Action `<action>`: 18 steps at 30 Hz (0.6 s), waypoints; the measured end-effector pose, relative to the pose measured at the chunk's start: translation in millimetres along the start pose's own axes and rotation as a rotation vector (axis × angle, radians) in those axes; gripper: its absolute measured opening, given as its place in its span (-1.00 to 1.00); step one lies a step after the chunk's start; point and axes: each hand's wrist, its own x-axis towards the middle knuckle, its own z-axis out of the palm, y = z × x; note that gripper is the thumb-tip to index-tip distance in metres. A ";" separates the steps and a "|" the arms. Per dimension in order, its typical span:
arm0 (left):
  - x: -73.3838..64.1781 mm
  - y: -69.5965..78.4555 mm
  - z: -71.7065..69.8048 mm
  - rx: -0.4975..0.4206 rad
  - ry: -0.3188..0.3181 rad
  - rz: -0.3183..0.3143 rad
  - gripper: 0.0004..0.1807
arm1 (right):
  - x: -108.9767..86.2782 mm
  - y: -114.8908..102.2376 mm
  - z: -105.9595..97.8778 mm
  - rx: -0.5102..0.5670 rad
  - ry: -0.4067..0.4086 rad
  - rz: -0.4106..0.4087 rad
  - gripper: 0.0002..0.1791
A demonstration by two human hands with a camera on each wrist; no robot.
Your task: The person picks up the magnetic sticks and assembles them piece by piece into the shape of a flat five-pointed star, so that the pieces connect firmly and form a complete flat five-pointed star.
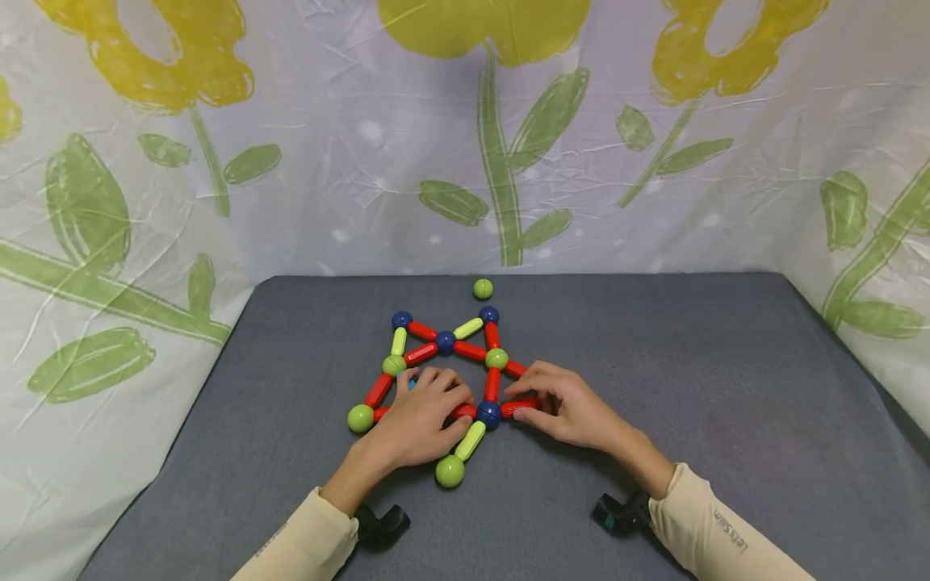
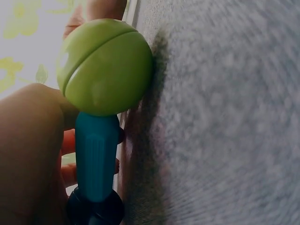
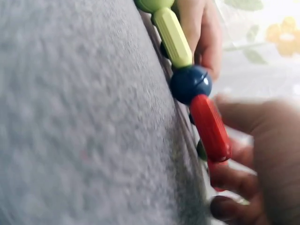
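Observation:
A flat star-like frame of magnetic rods and balls lies on the table, with blue balls (image 1: pixel 446 342) and green balls (image 1: pixel 496 359) at its joints. My left hand (image 1: pixel 425 411) holds it from above, thumb and fingers around a red rod (image 1: pixel 463 412), hiding part of it. My right hand (image 1: pixel 570 407) pinches another red rod (image 1: pixel 519 406) that meets the right front blue ball (image 1: pixel 489 415). In the left wrist view a green ball (image 2: pixel 105 68) joins a teal rod (image 2: pixel 97 157). The right wrist view shows the pinched red rod (image 3: pixel 210 129) touching a blue ball (image 3: pixel 191 84).
A loose green ball (image 1: pixel 483 288) sits at the table's back edge, behind the frame. The dark grey table (image 1: pixel 690 363) extends on both sides. A flowered curtain (image 1: pixel 327 161) hangs behind it. Black wrist mounts (image 1: pixel 383 527) hang under the sleeves.

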 end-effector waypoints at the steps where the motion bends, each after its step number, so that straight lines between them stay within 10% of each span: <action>1: 0.1 -0.1 0.2 -0.002 0.000 0.001 -0.91 | -0.2 1.5 -1.1 0.001 0.053 0.011 -0.78; 6: 0.7 -0.4 0.2 -0.008 -0.009 0.002 -0.92 | -2.0 9.2 -5.9 -0.105 0.239 0.145 -0.72; 18: 1.0 16.3 4.3 0.003 -0.016 -0.026 -0.49 | -4.4 9.5 -8.6 -0.066 -0.099 0.183 -0.53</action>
